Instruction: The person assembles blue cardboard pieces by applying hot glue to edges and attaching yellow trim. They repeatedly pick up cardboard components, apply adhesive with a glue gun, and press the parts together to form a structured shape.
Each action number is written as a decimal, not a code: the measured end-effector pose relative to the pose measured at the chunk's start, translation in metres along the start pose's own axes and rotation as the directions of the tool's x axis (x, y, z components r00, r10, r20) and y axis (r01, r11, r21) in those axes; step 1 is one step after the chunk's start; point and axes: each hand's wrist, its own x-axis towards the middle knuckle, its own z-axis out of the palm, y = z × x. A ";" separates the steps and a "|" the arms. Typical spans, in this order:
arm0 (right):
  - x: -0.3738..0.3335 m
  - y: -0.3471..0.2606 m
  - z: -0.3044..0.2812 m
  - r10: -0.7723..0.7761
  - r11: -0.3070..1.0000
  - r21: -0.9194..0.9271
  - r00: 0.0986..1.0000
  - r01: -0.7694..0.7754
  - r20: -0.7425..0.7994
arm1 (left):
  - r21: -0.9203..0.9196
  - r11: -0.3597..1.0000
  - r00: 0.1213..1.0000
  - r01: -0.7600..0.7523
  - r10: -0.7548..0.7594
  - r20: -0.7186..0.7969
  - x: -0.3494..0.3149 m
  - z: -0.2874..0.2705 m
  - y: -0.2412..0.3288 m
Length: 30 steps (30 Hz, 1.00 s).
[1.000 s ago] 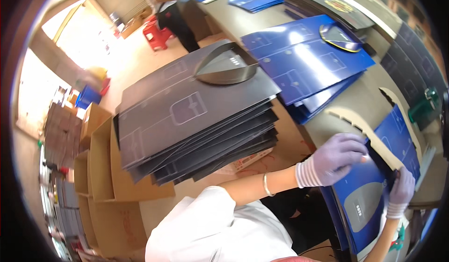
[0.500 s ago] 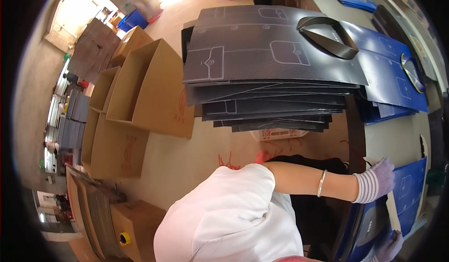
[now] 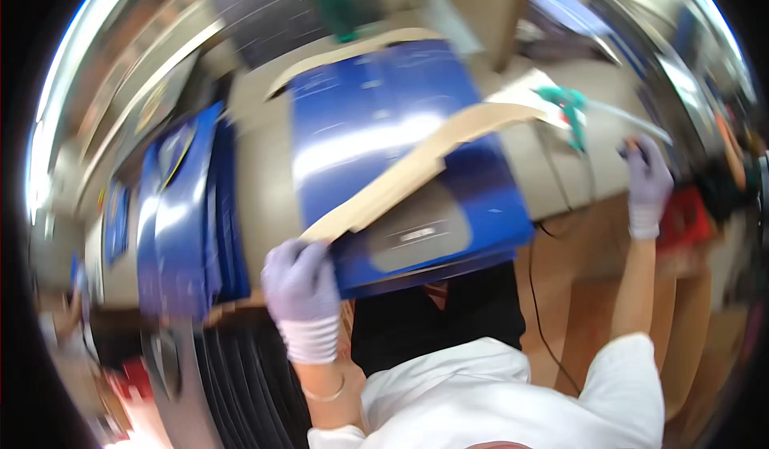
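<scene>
A flat blue bag with a grey panel lies on top of others at the table's front edge. Across it slants a long tan strip, which looks like paper or card. My left hand, in a lilac knitted glove, is closed at the strip's near left end, beside the bag's corner. Over the table's right edge, apart from the bag, my gloved right hand has its fingers curled. Something small and dark shows at its fingertips, too blurred to name. A green glue gun lies by the strip's far end.
More blue bags are piled on the left of the table. A second tan strip lies along the bag's far edge. A dark cable hangs down at the front. Cardboard boxes stand below on the right.
My view has swung from the pile of black bags and the cartons to the table with the blue bag. My right hand is now out to the right, well apart from the left.
</scene>
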 end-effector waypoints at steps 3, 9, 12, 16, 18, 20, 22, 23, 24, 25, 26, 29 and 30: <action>0.000 0.074 -0.022 0.052 0.978 -0.208 0.992 -0.027 0.117 | -0.074 0.996 0.998 -0.053 0.056 0.032 0.006 0.019 0.000; 0.033 0.083 0.026 0.107 0.892 -0.451 0.953 0.033 0.283 | -0.119 0.984 0.983 -0.135 0.148 0.112 0.023 0.039 0.018; 0.064 0.080 0.073 0.395 0.911 -0.316 0.787 -0.267 0.473 | -0.133 0.978 0.978 -0.162 0.177 0.114 0.030 0.048 0.019; 0.068 0.112 0.101 0.352 0.934 -0.181 0.887 -0.309 0.301 | -0.188 0.981 0.980 -0.049 0.084 0.181 0.031 0.063 0.012; 0.063 0.073 0.091 0.506 0.861 -0.134 0.855 -0.491 0.116 | -0.193 0.979 0.980 -0.063 0.097 0.175 0.033 0.059 0.005; 0.039 0.019 0.061 0.318 0.929 0.165 0.943 -0.330 0.094 | -0.210 0.975 0.973 -0.080 0.122 0.196 0.039 0.059 0.006; -0.009 -0.013 0.034 0.054 0.995 0.085 0.998 -0.057 0.037 | -0.208 0.975 0.962 -0.070 0.122 0.244 0.035 0.059 0.009; -0.025 -0.050 0.040 0.129 0.971 0.191 0.987 -0.146 0.099 | -0.204 0.977 0.965 -0.061 0.110 0.237 0.034 0.060 0.009; -0.041 -0.086 0.047 0.201 0.927 0.287 0.966 -0.240 0.160 | -0.199 0.978 0.965 -0.062 0.109 0.240 0.035 0.061 0.008; -0.055 -0.095 0.051 0.173 0.920 0.300 0.948 -0.253 0.268 | -0.208 0.976 0.963 -0.062 0.113 0.243 0.035 0.062 0.008; -0.068 -0.103 0.057 0.147 0.910 0.311 0.915 -0.274 0.377 | -0.209 0.976 0.960 -0.063 0.116 0.256 0.036 0.061 0.007; -0.088 -0.120 0.082 0.015 0.961 0.223 0.839 -0.162 0.543 | -0.210 0.978 0.965 -0.018 0.072 0.253 0.034 0.062 0.009; -0.090 -0.125 0.086 0.010 0.965 0.213 0.831 -0.154 0.556 | -0.203 0.979 0.965 -0.027 0.078 0.251 0.035 0.062 0.009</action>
